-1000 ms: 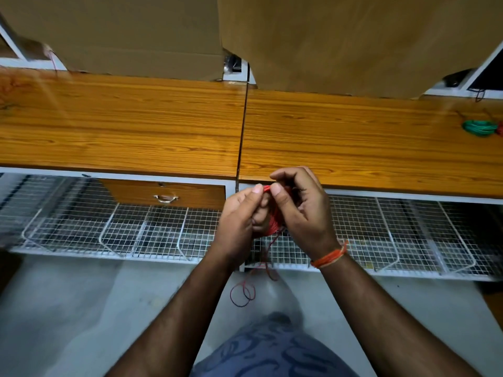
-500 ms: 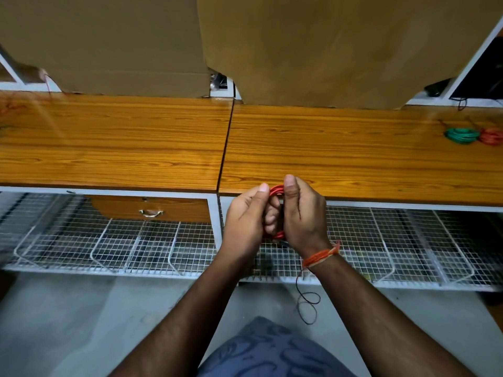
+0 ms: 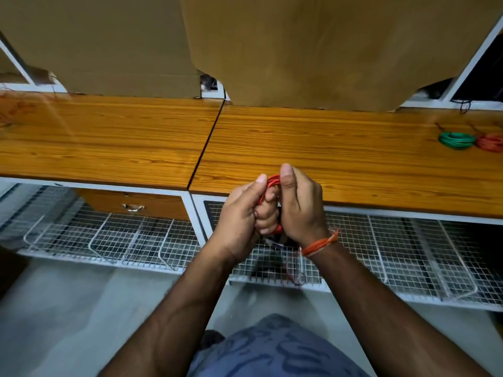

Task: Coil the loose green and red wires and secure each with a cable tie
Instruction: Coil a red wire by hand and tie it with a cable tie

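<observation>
Already two finished coils, a green wire coil (image 3: pixel 457 140) and a red wire coil (image 3: pixel 491 142), lie at upper right. Centre frame, the left hand (image 3: pixel 242 213) and right hand (image 3: pixel 300 206) both pinch a thin red wire loop bundle (image 3: pixel 273 182); tying seemingly remains.

Your forearms are bare, with no sleeves in view. Your left hand (image 3: pixel 239 213) wears nothing, no ring or band. Around the wrist of your right hand (image 3: pixel 302 205) sits an orange thread band (image 3: pixel 321 244), several strands bunched together. Below, your lap shows blue-grey cloth (image 3: pixel 275 349) with a darker swirling print.
</observation>
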Demonstrator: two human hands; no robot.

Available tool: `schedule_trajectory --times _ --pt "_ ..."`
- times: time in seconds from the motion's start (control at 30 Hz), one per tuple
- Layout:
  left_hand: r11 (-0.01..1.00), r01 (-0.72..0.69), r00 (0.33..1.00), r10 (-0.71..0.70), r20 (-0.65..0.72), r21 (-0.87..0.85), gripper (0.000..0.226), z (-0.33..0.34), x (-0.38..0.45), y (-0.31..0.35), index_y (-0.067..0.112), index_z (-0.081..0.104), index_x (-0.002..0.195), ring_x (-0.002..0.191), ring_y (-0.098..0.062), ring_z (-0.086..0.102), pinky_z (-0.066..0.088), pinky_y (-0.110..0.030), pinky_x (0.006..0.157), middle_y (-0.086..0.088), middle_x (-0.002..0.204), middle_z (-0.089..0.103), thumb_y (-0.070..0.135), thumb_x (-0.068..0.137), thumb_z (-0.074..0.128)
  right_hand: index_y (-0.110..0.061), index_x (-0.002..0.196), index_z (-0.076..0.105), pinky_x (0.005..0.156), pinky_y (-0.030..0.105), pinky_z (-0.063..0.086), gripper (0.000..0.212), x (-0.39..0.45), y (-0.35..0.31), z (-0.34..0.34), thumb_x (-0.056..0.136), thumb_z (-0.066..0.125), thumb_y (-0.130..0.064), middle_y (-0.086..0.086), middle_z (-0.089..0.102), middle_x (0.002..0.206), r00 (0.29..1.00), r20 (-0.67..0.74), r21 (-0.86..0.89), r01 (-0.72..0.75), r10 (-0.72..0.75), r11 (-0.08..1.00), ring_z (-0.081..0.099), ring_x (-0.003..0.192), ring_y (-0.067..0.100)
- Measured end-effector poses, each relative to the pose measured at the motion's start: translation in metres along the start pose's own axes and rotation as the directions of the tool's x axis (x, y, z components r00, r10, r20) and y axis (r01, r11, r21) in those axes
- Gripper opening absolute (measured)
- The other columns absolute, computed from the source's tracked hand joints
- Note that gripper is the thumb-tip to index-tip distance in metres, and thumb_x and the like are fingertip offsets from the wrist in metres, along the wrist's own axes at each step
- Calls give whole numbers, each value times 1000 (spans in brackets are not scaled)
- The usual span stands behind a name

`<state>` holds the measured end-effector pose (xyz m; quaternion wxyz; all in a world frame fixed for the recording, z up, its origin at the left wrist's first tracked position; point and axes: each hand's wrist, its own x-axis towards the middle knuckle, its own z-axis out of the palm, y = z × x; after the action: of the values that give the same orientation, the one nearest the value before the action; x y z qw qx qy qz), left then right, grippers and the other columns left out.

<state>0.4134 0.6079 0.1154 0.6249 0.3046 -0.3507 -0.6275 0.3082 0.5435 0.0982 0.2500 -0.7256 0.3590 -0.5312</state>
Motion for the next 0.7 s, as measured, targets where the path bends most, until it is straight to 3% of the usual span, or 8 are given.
schedule_trajectory --times 0.17,0.3,0.37,0.43,0.47,0.53,0.6,0.7 --pt "995 3 986 -19 -164 -95 37 18 9 -11 16 47 76 35 -2 20 15 -17 37 12 46 25 34 108 40 -13 81 53 54 43 39 41 2 14 -25 109 37 -37 3 52 63 987 159 54 -45 36 998 50 57 17" --pt "982 -80 932 13 -361 -172 43 13 15 0 19 48 71 35 -3 20 15 -19 35 12 46 26 35 110 36 -15 100 60 56 31 44 16 -14 45 -49 106 54 -29 -7 59 71 936 343 62 -107 80 992 57 63 14" --pt "963 -139 891 20 -453 -232 47 7 15 8 20 48 69 36 -4 19 12 -21 38 12 46 25 37 110 33 -20 101 63 56 18 39 1 -25 64 -63 101 63 -19 -18 59 71 930 341 28 -158 139 987 53 61 3" --pt "939 -194 864 25 -503 -286 46 1 14 13 20 48 70 36 -4 18 12 -21 39 12 47 25 38 110 32 -23 99 64 58 12 40 9 -36 80 -74 99 65 -14 -23 59 72 932 290 30 -236 218 971 54 64 -1" --pt "931 -216 853 32 -521 -295 44 -2 13 13 20 48 71 37 -4 19 13 -21 39 12 48 26 36 109 33 -25 99 65 59 15 45 11 -40 85 -78 99 66 -13 -21 62 76 929 263 54 -282 259 958 58 67 -1" --pt "923 -249 836 51 -547 -294 40 -5 12 11 20 49 73 39 -4 20 16 -20 39 12 49 27 31 109 34 -27 100 67 62 34 56 13 -47 91 -83 99 66 -14 -13 69 86 933 221 72 -304 282 950 66 79 7" --pt "926 -268 823 77 -563 -266 37 -4 13 8 20 49 76 39 -4 21 19 -19 39 11 50 28 30 110 35 -25 101 71 73 45 58 12 -51 92 -86 98 65 -15 -10 70 93 957 219 27 -201 190 979 67 89 12" --pt "960 -260 811 157 -564 -106 35 -1 15 2 20 49 80 42 -5 26 25 -20 44 11 51 32 30 111 35 -18 100 75 76 43 53 11 -48 79 -84 95 66 -14 -6 67 93 959 282 -8 14 -11 1000 63 92 15"
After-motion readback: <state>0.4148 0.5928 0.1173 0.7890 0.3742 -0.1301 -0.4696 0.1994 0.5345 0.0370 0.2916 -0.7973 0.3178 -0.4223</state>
